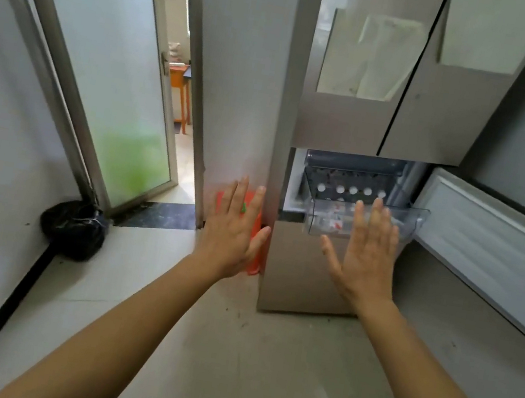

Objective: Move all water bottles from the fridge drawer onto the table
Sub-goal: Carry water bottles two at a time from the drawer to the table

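Note:
A clear plastic fridge drawer (417,220) is pulled out from the beige fridge (342,122), below the shut upper doors. Several water bottles (353,190) stand in it, their white caps in a row. My left hand (235,229) is stretched out flat with straight fingers, in front of the fridge's left edge and holding nothing. My right hand (366,253) is also flat and empty, raised just in front of the drawer's front wall. Whether it touches the drawer I cannot tell.
The lower fridge door (494,249) swings open on the right. An orange object (257,232) stands beside the fridge's left side. A black bag (74,227) lies on the floor by the left wall. A frosted glass door (102,70) stands ajar, with an orange table (182,89) beyond.

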### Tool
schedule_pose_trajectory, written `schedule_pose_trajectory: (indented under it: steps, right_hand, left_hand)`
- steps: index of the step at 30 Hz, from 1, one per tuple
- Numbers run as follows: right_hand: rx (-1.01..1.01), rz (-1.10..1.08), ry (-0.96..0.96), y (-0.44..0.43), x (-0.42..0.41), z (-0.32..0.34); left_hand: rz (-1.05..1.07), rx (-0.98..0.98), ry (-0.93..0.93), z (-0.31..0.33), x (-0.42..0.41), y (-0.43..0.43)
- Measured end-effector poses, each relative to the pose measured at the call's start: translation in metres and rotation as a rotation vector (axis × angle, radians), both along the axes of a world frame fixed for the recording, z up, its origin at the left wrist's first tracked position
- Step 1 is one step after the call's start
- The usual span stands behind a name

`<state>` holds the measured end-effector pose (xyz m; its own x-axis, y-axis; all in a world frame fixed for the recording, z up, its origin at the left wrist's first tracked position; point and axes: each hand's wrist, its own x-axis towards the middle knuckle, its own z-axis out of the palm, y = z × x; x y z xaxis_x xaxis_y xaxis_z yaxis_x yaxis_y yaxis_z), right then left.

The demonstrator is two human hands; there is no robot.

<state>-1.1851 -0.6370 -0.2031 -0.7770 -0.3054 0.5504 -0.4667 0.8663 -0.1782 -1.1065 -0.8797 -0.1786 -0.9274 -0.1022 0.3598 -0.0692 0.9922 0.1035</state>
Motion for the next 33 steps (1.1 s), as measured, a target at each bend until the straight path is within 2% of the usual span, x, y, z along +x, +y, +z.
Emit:
schedule_pose_trajectory:
  steps: [10,15,26,33]
  right_hand:
    - [-0.063,-0.159,-0.110,0.092,-0.167,-0.007]
    - [-0.043,-0.166,-0.203,0.141,-0.263,-0.031]
    - [0.007,0.024,-0.486,0.187,-0.458,-0.049]
    - [0.166,0.217,-0.731,0.165,-0.540,-0.071]
  left_hand:
    - [-0.207,-0.008,-0.098,-0.004,-0.229,0.085]
    - [-0.197,0.034,-0.147,-0.028,-0.320,0.138]
    - [0.016,0.143,-0.385,-0.065,-0.462,0.180]
    - [-0.009,0.094,-0.495,-0.098,-0.528,0.163]
